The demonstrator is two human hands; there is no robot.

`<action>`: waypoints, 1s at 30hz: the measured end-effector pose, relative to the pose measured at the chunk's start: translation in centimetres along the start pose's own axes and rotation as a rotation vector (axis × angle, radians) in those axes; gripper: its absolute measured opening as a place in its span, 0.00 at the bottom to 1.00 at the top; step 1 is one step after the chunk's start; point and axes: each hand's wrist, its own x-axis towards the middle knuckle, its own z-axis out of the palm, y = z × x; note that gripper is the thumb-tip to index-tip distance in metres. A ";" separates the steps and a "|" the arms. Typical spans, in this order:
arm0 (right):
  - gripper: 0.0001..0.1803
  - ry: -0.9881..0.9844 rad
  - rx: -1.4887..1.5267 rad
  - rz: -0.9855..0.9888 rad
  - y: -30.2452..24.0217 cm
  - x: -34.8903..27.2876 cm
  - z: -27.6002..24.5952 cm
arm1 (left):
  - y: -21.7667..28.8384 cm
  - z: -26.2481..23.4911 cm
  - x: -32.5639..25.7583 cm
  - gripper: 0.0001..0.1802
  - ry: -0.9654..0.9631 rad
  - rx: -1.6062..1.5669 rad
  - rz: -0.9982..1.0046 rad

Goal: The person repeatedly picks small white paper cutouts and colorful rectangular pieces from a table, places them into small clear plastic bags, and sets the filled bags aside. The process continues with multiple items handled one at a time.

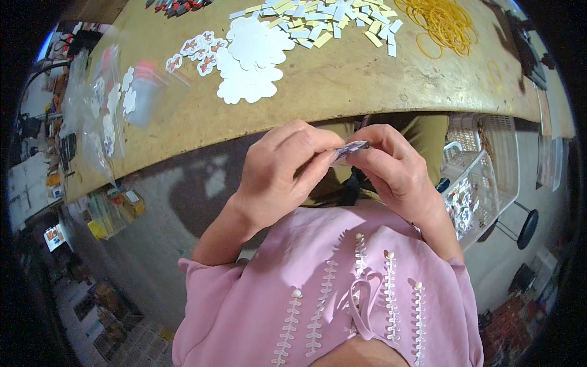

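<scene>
My left hand (282,168) and my right hand (394,162) meet in front of the table's near edge, above my lap. Fingertips of both pinch a small flat piece with dark and purplish print (350,149). It is tilted, and the fingers cover much of it, so its exact kind is not clear. Beyond the hands, white cloud-shaped cutouts (249,76) lie stacked on the table (342,92). Beside them is a small pile of printed figure-shaped cutouts (206,60).
Pale blue and yellow strips (321,38) and yellow rubber bands (437,27) lie at the back. Clear plastic bags (143,98) are at the left. White plastic baskets (502,177), one with shiny packets (463,202), stand right of my legs, near a black stool (527,229).
</scene>
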 end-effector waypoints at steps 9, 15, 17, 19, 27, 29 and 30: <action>0.16 -0.083 -0.015 0.001 -0.3 0.1 0.9 | 0.0 -1.5 1.2 0.16 -0.308 0.145 0.023; 0.16 0.111 -0.053 -0.061 0.1 0.8 0.2 | -1.0 -0.4 0.7 0.20 -0.116 -0.003 0.084; 0.15 0.118 -0.066 -0.107 0.2 1.1 0.1 | -1.9 0.3 0.3 0.17 -0.116 0.063 0.136; 0.14 0.106 -0.066 -0.142 0.2 1.4 0.2 | -2.1 0.0 0.3 0.13 -0.148 0.081 0.133; 0.12 -0.103 -0.112 -0.107 -0.2 1.1 -0.6 | -1.7 -0.4 0.5 0.11 -0.249 0.126 0.229; 0.12 -0.094 -0.134 -0.066 -0.6 0.7 -0.7 | -1.6 -1.3 0.7 0.09 -0.263 0.086 0.231; 0.12 -0.068 -0.148 -0.038 -0.7 0.4 -0.7 | -1.6 -1.9 0.9 0.08 -0.246 0.031 0.197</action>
